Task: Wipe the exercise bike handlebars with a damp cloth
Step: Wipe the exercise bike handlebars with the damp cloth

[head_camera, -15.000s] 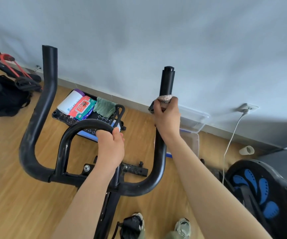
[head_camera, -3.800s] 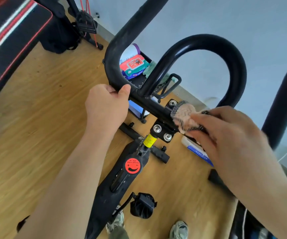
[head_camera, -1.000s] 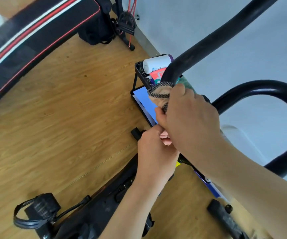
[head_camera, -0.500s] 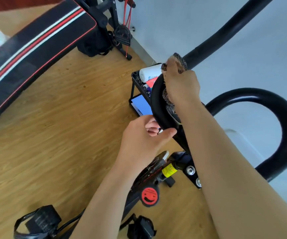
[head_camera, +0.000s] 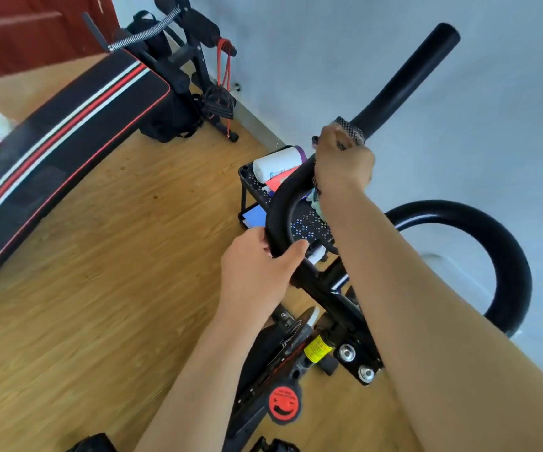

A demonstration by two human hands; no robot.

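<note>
- The sit-up bench (head_camera: 61, 132), black with red and white stripes, lies across the wooden floor (head_camera: 117, 256) at ten o'clock.
- The handlebars (head_camera: 403, 83) run from the centre up to one o'clock, with a looped bar out at three o'clock.
- A black rack (head_camera: 250, 181) stands on the floor just behind the handlebars, at twelve o'clock from my left hand; a white bottle (head_camera: 278, 163) lies on it.
- My right hand (head_camera: 343, 164) is curled tight round the bar, clamping the cloth against it.
- My left hand (head_camera: 257, 275) grips the bar's lower bend, at seven o'clock from my right hand, thumb wrapped over.
- The cloth (head_camera: 350, 130), speckled, shows above my right knuckles, wrapped on the bar, and a bit hangs below my right hand.
</note>
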